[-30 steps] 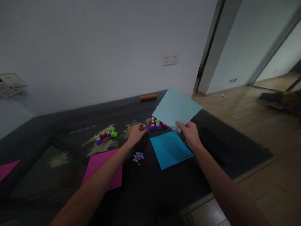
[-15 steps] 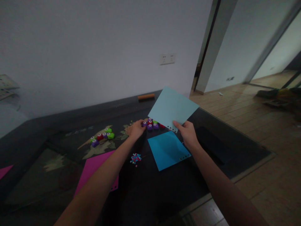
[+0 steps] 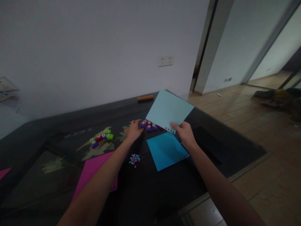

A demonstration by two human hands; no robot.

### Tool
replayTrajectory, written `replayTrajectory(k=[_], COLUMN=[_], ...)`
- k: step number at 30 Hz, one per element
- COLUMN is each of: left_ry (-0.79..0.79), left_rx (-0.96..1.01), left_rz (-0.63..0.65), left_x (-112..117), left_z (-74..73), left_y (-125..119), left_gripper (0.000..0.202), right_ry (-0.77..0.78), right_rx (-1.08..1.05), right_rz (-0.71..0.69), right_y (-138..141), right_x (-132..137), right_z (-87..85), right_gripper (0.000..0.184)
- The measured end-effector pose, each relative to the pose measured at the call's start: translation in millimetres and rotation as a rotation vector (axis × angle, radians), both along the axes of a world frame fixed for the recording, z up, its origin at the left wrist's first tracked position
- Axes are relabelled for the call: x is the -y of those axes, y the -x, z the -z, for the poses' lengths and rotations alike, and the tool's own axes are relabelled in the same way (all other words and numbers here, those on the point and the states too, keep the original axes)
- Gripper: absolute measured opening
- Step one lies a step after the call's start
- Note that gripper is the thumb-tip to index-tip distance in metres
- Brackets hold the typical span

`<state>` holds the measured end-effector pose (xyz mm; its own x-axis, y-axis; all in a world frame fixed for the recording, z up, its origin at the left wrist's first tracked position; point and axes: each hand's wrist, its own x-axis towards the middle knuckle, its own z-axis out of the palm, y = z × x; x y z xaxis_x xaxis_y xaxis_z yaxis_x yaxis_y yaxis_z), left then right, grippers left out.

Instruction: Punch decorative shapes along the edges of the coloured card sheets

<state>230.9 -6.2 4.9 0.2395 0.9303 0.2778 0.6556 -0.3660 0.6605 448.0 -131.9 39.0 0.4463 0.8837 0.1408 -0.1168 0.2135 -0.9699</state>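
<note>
Pale blue sheet (image 3: 169, 109): plain, with a row of dark punched dots along one edge. Bright blue sheet (image 3: 165, 151): same dotted edge. Magenta sheet (image 3: 95, 174). Punches (image 3: 149, 126): purple, red, lime green. Paper bits (image 3: 134, 159): pink, blue, white. Surface (image 3: 141, 191): black with pale leafy motifs. Stick (image 3: 145, 98): orange.

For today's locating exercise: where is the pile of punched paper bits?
In the head view, the paper bits lie on the table between the pink sheet and the blue sheet.
</note>
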Motion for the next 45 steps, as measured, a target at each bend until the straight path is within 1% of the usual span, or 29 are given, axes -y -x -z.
replayTrajectory(k=[1, 3, 5, 7, 10, 12, 14, 16, 19, 21, 24, 27, 31, 36, 37, 39, 42, 43, 45], left_ry=[0.012, 0.050, 0.100, 0.155, 0.238, 0.294, 0.333, 0.343, 0.349, 0.362, 0.380, 0.386, 0.388, 0.402, 0.412, 0.418, 0.373, 0.356, 0.348], left_rx=[0.034, 0.112, 0.201, 0.283, 0.365, 0.400, 0.414, 0.409, 0.386, 0.375, 0.369, 0.360, 0.362, 0.353, 0.362, 0.394, 0.449, 0.447, 0.378], left_rz=[-0.005, -0.001, 0.028, 0.074, 0.144, 0.193, 0.221, 0.212, 0.212, 0.223, 0.237, 0.269, 0.288, 0.300, 0.309, 0.315, 0.287, 0.285, 0.304], left_x=[3, 12, 22, 32, 45, 50, 53, 55, 57, 58, 61, 64, 68, 74, 75, 79, 86, 89, 95], left_z=[-0.3, -1.7, -4.9, -10.7, -22.8, -30.8, -37.1, -41.7, -46.3, -48.7, -51.1, -52.6, -54.6, -54.7, -53.9, -51.4, -47.2, -46.0, -44.2], left_y=[4, 13, 21, 26, 31, 33, 34, 36, 36, 36, 34, 32, 29, 26, 25, 22, 16, 14, 10], left_gripper=[0.047, 0.041, 0.032, 0.029, 0.037, 0.041, 0.033, 0.020, 0.008, 0.003, 0.002, 0.004, 0.005, 0.007, 0.010, 0.024, 0.045, 0.047, 0.039], right_ry=[0.017, 0.063, 0.125, 0.178, 0.231, 0.263, 0.289, 0.302, 0.313, 0.312, 0.258, 0.203, 0.153, 0.131, 0.123, 0.101, 0.096, 0.105, 0.132], right_rx=[0.021, 0.059, 0.086, 0.123, 0.203, 0.236, 0.256, 0.277, 0.289, 0.273, 0.237, 0.234, 0.244, 0.260, 0.253, 0.233, 0.249, 0.269, 0.314], right_rz=[-0.012, -0.053, -0.129, -0.220, -0.339, -0.389, -0.416, -0.435, -0.463, -0.445, -0.332, -0.239, -0.193, -0.158, -0.145, -0.109, -0.050, -0.032, -0.010], right_y=[0, 1, 3, 5, 10, 12, 12, 11, 9, 8, 5, 0, -7, -9, -9, -11, -16, -19, -23], right_x=[1, 2, 3, 5, 6, 6, 6, 5, 5, 5, 5, 4, 3, 2, 2, 2, 0, 0, 0], right_z=[-0.8, -1.9, -2.3, -2.1, -0.6, 0.9, 2.4, 3.5, 3.8, 3.5, 2.8, 2.5, 2.0, 0.7, 0.8, 1.7, 4.7, 5.7, 7.4], right_gripper=[0.026, 0.027, 0.027, 0.025, 0.022, 0.022, 0.022, 0.023, 0.027, 0.030, 0.031, 0.028, 0.023, 0.022, 0.022, 0.024, 0.029, 0.031, 0.035])
